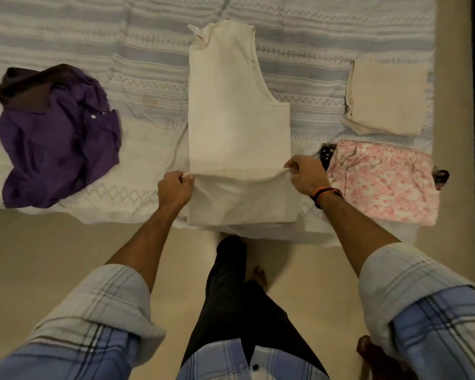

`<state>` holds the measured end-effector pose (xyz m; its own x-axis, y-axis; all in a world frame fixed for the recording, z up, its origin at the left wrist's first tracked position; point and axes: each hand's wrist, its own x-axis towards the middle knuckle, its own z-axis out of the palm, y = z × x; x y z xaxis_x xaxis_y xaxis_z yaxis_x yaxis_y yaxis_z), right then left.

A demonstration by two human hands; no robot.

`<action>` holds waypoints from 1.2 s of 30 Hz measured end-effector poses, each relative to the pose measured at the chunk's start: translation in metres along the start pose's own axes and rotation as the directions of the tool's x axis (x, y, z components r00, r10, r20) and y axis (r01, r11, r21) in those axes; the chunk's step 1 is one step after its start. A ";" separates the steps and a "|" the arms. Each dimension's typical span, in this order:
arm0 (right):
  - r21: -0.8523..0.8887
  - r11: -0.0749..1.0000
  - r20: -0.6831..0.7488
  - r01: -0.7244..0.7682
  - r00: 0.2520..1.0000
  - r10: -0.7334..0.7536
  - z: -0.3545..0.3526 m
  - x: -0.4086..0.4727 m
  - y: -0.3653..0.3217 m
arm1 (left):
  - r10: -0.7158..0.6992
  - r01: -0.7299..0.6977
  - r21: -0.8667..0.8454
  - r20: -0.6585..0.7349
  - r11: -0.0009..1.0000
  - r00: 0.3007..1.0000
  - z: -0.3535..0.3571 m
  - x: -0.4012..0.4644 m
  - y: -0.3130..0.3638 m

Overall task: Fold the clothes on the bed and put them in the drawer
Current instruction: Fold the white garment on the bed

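My left hand (173,189) pinches the left corner of the cream top (231,111), fingers curled round the cloth at its folded edge. My right hand (307,178) pinches the right corner of the same edge in the same way; a dark and orange band (327,196) sits on that wrist. Between the two hands the lower part of the top is turned up over itself, so the hem lies as a straight line across the cloth from one pinch to the other. The rest of the top lies flat on the bed (66,28), stretching away from me, with its curved armhole on the right side and a small pink-edged label at the far end.

To the left, well apart from the top, a purple shirt (58,138) lies crumpled near the bed's edge, with some dark brown cloth at its far side. To the right, a folded beige cloth (384,97) sits near the far right edge of the bed, and just nearer to me a folded pink floral piece (381,182) lies beside my right wrist. The bed wears a pale striped cover with zigzag and diamond stitching. Below, my rolled checked sleeves (115,303), dark trousers (244,297) and the beige floor (39,256) show.
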<state>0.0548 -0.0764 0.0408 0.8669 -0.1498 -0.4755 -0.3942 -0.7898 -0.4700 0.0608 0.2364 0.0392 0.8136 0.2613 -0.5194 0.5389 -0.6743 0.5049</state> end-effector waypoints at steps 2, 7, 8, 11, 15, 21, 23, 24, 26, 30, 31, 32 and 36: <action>-0.029 0.999 0.003 -0.013 1.000 0.013 0.002 0.024 0.001 | -0.032 0.032 -0.005 -0.007 0.999 0.999 0.005 0.024 0.003; -0.024 0.998 -0.035 -0.051 0.998 0.051 0.012 0.081 0.004 | -0.054 0.054 0.007 0.007 0.999 0.999 0.017 0.082 0.009; -0.023 0.998 -0.044 -0.050 0.998 0.049 0.014 0.090 0.003 | -0.056 0.056 0.005 0.007 0.998 0.998 0.018 0.092 0.010; -0.016 0.998 -0.040 -0.053 0.998 0.052 0.021 0.113 0.000 | -0.056 0.056 0.005 0.009 0.998 0.998 0.024 0.117 0.014; 0.001 0.998 -0.063 -0.057 0.996 0.057 0.029 0.135 -0.002 | -0.072 0.073 0.018 -0.015 0.997 0.997 0.032 0.143 0.019; -0.013 0.995 -0.082 -0.096 0.992 0.095 0.034 0.145 -0.002 | -0.082 0.084 0.047 -0.023 0.995 0.996 0.035 0.154 0.025; -0.227 0.972 -0.108 -0.064 0.993 0.040 0.040 0.133 -0.004 | -0.076 0.080 0.085 -0.046 0.993 0.996 0.037 0.143 0.023; -0.351 0.936 -0.135 -0.019 0.990 -0.030 0.047 0.122 -0.007 | -0.017 0.028 0.141 -0.076 0.990 0.997 0.040 0.133 0.021; -0.423 0.900 -0.148 0.107 0.971 -0.185 0.068 0.097 -0.015 | 0.209 -0.178 0.243 -0.106 0.954 0.972 0.052 0.108 0.015; -0.308 0.906 0.058 0.292 0.956 -0.288 0.125 0.042 -0.035 | 0.459 -0.469 0.370 0.120 0.802 0.880 0.092 0.056 -0.001; -0.299 0.898 0.112 0.322 0.947 -0.302 0.137 0.031 -0.038 | 0.461 -0.494 0.402 0.184 0.771 0.868 0.100 0.045 -0.006; -0.303 0.889 0.161 0.344 0.938 -0.308 0.147 0.020 -0.036 | 0.448 -0.507 0.436 0.238 0.743 0.862 0.108 0.036 -0.014; -0.369 0.872 0.252 0.322 0.938 -0.240 0.162 -0.006 -0.004 | 0.319 -0.467 0.522 0.351 0.714 0.880 0.110 0.015 -0.054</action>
<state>0.0016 0.0240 -0.0754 0.8305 0.1985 -0.5205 0.0479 -0.9564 -0.2882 0.0200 0.2006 -0.0719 0.8115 -0.2279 -0.5382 -0.1094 -0.9638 0.2432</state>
